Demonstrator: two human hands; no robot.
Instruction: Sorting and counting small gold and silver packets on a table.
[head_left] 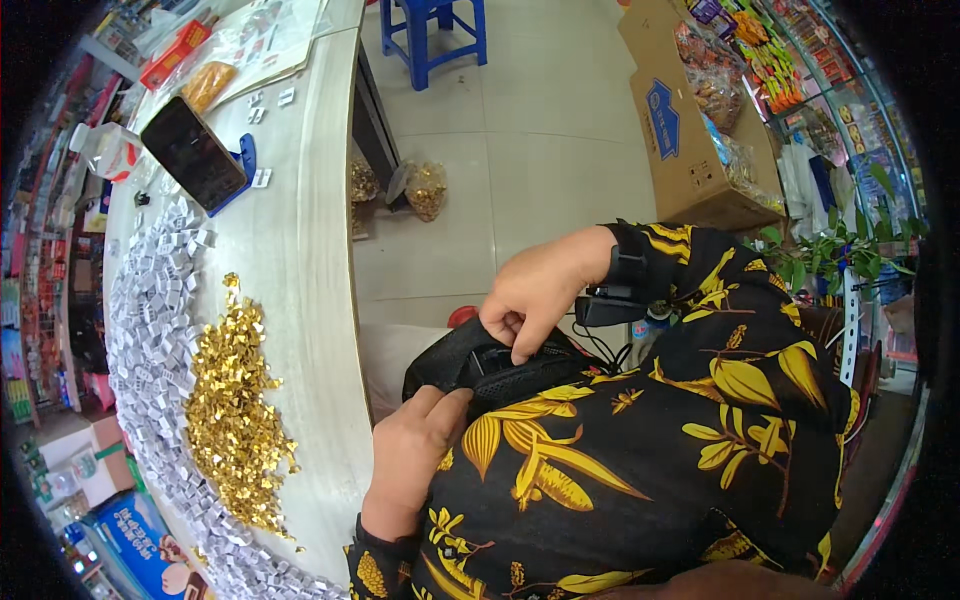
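Note:
A black mesh pouch (490,365) rests against the front of my patterned black and yellow shirt, its opening facing up. Closed on the pouch's near-left edge, my left hand (420,440) pinches the fabric between thumb and fingers. My right hand (545,285) reaches over the far side, fingers curled down at the opening and pressed on the pouch; what lies under the fingertips is partly hidden. A black band (630,258) circles my right wrist. Thin black cables (605,350) run beside the pouch.
The pale table (325,200) holds a heap of small white plastic pieces (150,310), a pile of gold metal bits (235,420) and a phone (193,155) on a blue stand. A blue stool (430,40), a bag of gold bits (425,190) and a cardboard box (690,150) stand on the floor.

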